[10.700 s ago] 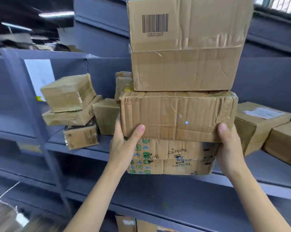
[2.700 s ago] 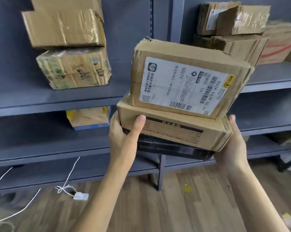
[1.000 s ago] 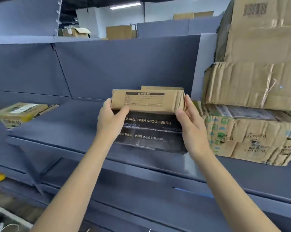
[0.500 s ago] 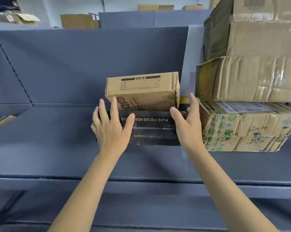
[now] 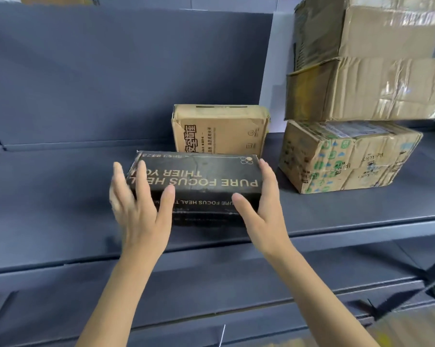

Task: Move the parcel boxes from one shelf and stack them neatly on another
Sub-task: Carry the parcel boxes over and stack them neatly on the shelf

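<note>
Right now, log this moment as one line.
left hand open at black box | right hand open at box | brown box behind | shelf

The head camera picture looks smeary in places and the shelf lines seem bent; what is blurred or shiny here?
Head view: the left hand is motion-blurred at its fingers; the black box reads sharply; tape on the big cardboard box throws glare; the shelf edge bows from the wide lens; the lower right corner is smeared.
</note>
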